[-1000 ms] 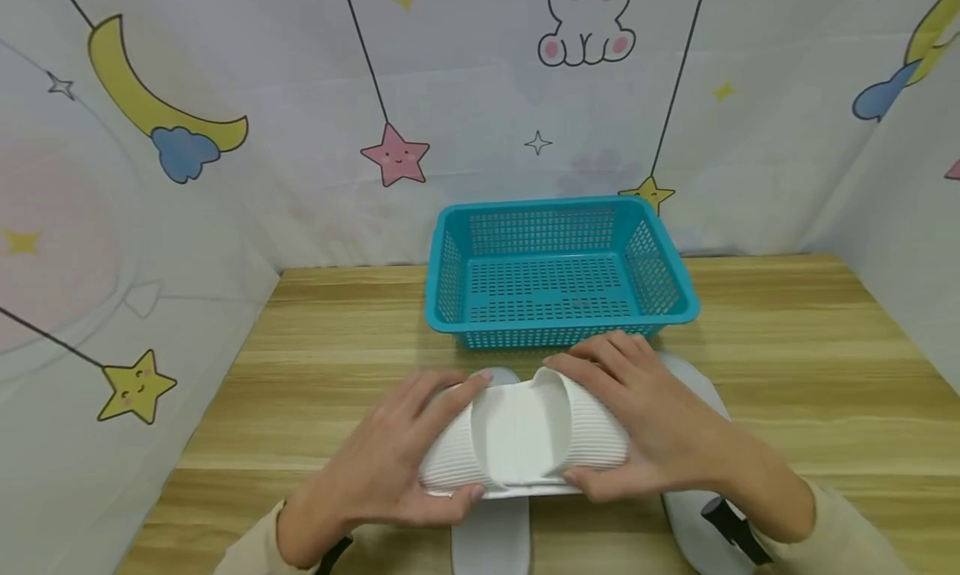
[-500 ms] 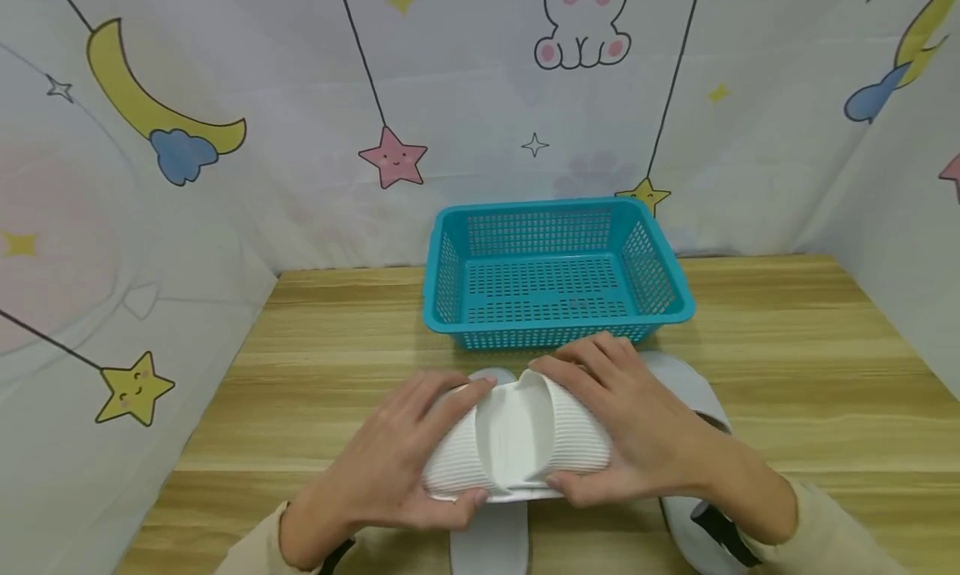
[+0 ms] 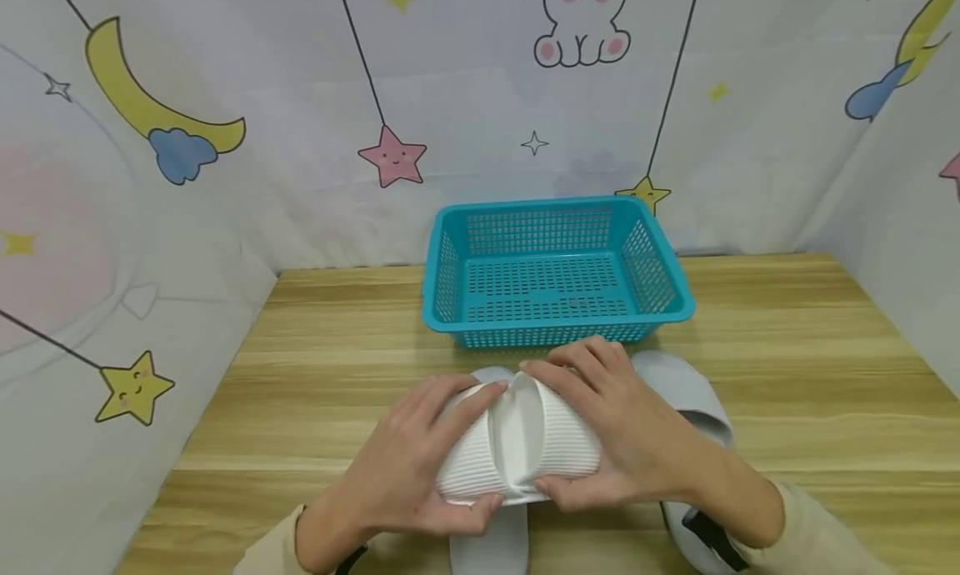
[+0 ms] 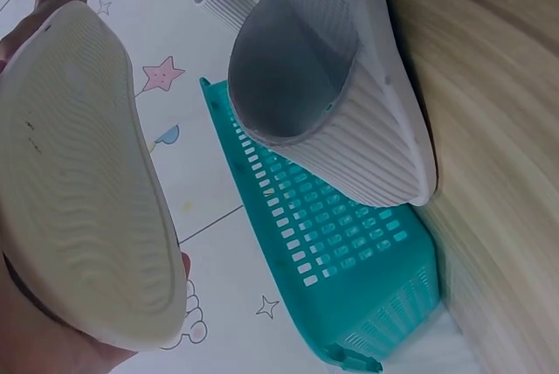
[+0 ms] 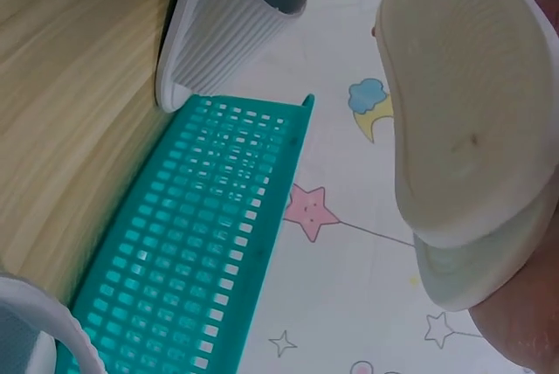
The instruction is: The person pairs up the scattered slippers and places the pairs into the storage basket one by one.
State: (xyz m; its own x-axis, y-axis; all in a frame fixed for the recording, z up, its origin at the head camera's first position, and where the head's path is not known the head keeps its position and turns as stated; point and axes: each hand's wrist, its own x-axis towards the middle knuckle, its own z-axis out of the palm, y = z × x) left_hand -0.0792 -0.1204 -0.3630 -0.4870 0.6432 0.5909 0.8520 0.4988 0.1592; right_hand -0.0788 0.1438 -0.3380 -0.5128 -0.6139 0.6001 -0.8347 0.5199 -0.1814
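Cartoon-printed cloth (image 3: 480, 92) rises behind the blue basket (image 3: 558, 322) on the desk (image 3: 795, 375). On the near side of the basket, the left hand (image 3: 416, 450) and right hand (image 3: 615, 425) grip a pair of white slippers (image 3: 568, 437), ribbed uppers showing from above; the wrist views show pale soles (image 4: 87, 182) that the head view hides. Two grey slippers (image 3: 678, 387) lie there too; the left wrist view shows one ribbed front (image 4: 371, 151) covered from above.

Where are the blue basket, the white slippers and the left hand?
Blue basket (image 3: 558, 325), head view: front rim.
White slippers (image 3: 567, 443), head view: ribbed upper.
Left hand (image 3: 405, 467), head view: back of hand.
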